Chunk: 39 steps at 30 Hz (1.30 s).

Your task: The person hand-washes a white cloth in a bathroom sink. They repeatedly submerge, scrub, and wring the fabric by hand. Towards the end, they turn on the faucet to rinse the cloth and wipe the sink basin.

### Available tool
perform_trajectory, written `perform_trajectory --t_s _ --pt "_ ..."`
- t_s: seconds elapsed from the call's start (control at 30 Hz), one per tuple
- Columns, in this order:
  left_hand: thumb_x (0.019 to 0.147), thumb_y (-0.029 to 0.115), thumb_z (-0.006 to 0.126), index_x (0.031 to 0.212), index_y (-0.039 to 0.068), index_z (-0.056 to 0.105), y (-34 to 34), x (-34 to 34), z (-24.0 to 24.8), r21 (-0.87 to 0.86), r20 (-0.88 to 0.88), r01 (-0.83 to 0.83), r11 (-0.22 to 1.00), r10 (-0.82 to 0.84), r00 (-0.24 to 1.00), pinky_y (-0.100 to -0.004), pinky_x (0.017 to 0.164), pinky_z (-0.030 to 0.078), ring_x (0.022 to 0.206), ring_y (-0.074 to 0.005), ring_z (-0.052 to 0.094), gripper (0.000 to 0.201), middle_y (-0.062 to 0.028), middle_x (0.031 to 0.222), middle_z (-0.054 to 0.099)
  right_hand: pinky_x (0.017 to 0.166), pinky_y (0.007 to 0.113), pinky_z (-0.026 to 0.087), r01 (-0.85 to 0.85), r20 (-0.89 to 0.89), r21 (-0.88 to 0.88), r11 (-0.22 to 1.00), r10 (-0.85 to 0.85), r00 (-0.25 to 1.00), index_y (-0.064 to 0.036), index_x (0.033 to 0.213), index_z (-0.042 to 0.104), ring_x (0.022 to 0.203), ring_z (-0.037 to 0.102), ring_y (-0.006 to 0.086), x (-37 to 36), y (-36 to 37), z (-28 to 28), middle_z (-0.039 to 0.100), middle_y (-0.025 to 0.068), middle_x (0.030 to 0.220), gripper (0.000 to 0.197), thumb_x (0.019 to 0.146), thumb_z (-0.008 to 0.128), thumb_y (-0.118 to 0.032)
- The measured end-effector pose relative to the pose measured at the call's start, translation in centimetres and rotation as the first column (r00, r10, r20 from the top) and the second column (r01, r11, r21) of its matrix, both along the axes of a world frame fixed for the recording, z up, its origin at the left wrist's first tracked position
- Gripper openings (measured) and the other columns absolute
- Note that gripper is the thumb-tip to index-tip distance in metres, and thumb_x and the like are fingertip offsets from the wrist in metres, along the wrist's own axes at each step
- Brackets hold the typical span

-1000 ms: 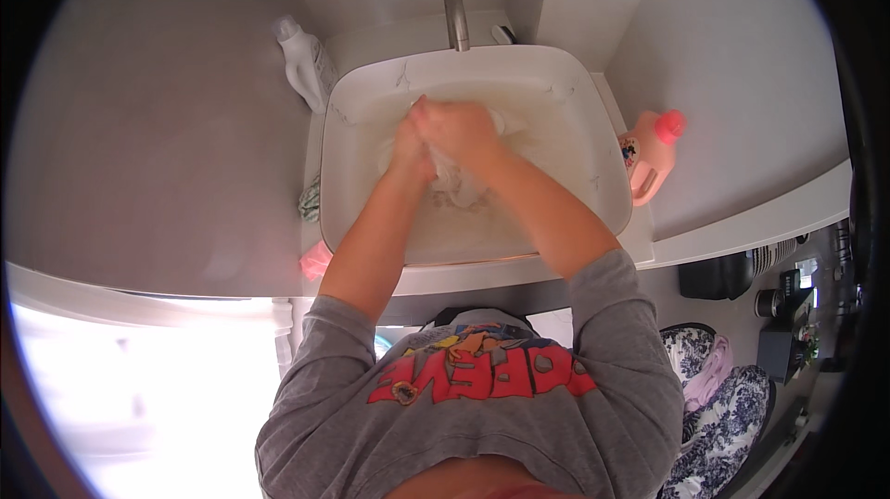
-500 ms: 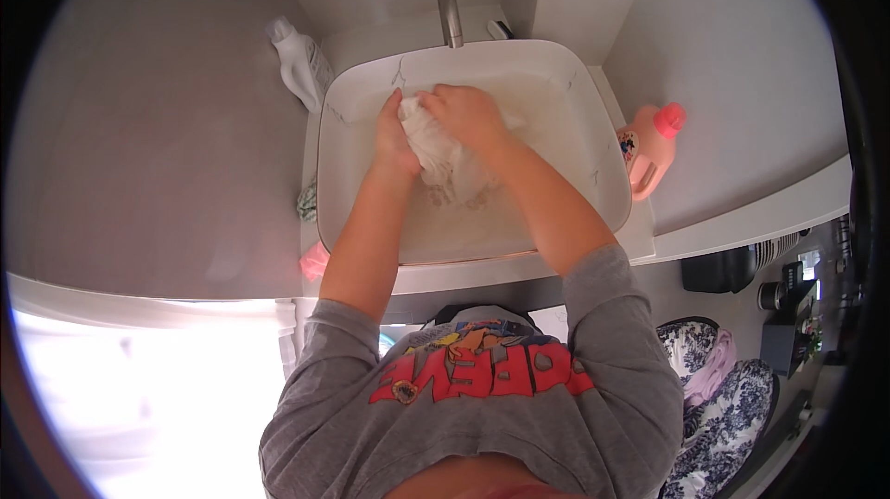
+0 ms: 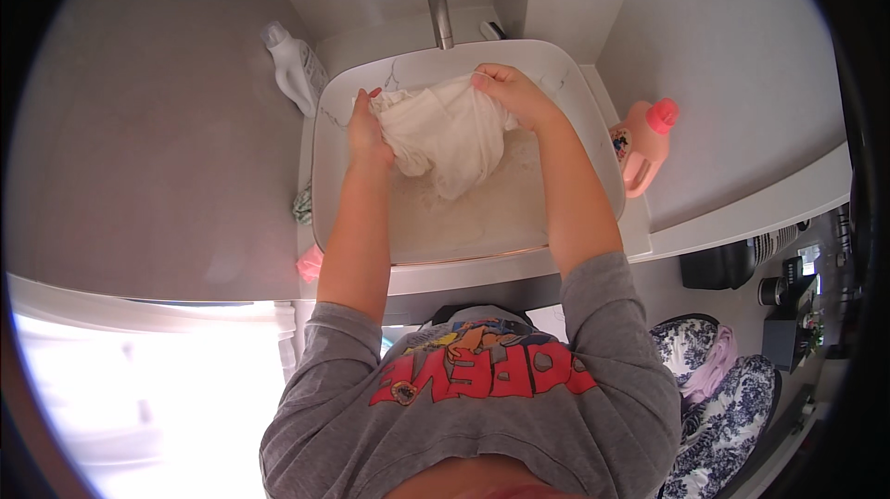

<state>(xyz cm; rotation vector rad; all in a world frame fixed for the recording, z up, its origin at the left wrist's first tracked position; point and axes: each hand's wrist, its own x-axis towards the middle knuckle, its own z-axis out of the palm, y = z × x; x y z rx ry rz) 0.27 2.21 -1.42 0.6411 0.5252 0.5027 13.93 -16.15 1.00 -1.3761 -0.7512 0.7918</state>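
Between the hands, the wet white cloth point(image 3: 443, 133) is now lifted and stretched; left hand point(image 3: 366, 133) and right hand point(image 3: 510, 91) each clench an edge above the basin point(image 3: 593, 142), no longer bunching it.

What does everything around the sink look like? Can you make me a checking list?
Surface: white basin with shallow soapy water, set in a pale counter.
Job's things: white wet cloth, stretched above the water.
Clutter: pink bottle at the basin's right; white bottle at back left; small pink thing and a greenish one along the left edge.
Grippers: left hand and right hand each grip a side of the cloth.
Cables: nothing seen.
Surroundings: faucet behind; patterned fabric on the floor, right.
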Motion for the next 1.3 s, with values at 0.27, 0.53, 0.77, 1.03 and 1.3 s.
perform_trajectory --t_s 0.27,0.53,0.77,1.03,1.3 --pt "0.091 0.033 0.045 0.127 -0.003 0.039 -1.2 1.0 -2.6 0.999 -0.044 0.036 0.025 0.516 0.855 -0.0410 0.101 0.031 0.120 -0.0346 0.041 0.051 -0.0230 0.122 0.047 0.063 0.025 0.046 -0.031 -0.271 0.146 0.989 0.071 0.960 -0.0063 0.100 0.061 0.071 0.055 0.0077 0.2 -0.1 -0.6 0.059 -0.0030 0.082 0.025 0.087 0.058 -0.027" --pt "0.088 0.032 0.053 0.107 -0.003 0.057 -3.7 0.6 -0.2 0.694 -0.320 0.331 0.639 -0.137 0.937 -0.0309 0.080 0.045 0.090 -0.0195 0.058 0.040 -0.0132 0.098 0.062 0.059 0.022 0.040 -0.147 0.018 -0.056 0.988 0.148 0.989 -0.0049 0.096 0.061 0.067 0.049 0.0070 0.0 0.9 -1.7 0.056 -0.0030 0.078 0.029 0.084 0.062 -0.031" --pt "0.087 0.025 0.057 0.104 0.001 0.056 -3.3 1.1 -1.4 0.539 -0.151 0.129 0.832 -0.055 0.987 -0.0288 0.073 0.046 0.082 -0.0147 0.057 0.029 -0.0077 0.094 0.060 0.067 0.027 0.043 0.081 -0.073 -0.068 0.994 -0.086 0.994 -0.0062 0.093 0.059 0.082 0.054 0.0114 -0.1 1.7 -2.1 0.059 0.0020 0.085 0.029 0.083 0.062 -0.033" --pt "0.091 0.040 0.045 0.113 0.008 0.050 -4.3 1.0 -2.7 0.092 -0.228 0.187 0.978 -0.162 0.960 -0.0381 0.084 0.046 0.101 -0.0200 0.055 0.040 -0.0066 0.111 0.056 0.062 0.034 0.045 0.145 0.747 -0.062 0.988 -0.050 0.663 -0.0073 0.087 0.058 0.071 0.059 0.0236 -7.3 5.3 -2.0 0.061 0.0108 0.074 0.034 0.083 0.056 -0.041" --pt "0.088 0.041 0.049 0.107 0.010 0.054 -4.4 1.8 -2.6 0.164 -0.238 0.203 0.965 -0.161 0.958 -0.0329 0.085 0.043 0.101 -0.0164 0.053 0.036 -0.0050 0.106 0.057 0.061 0.041 0.044 0.393 0.797 -0.045 0.919 -0.204 0.568 -0.0088 0.079 0.058 0.069 0.057 0.0330 -6.0 5.8 -1.3 0.060 0.0144 0.073 0.032 0.085 0.048 -0.039"
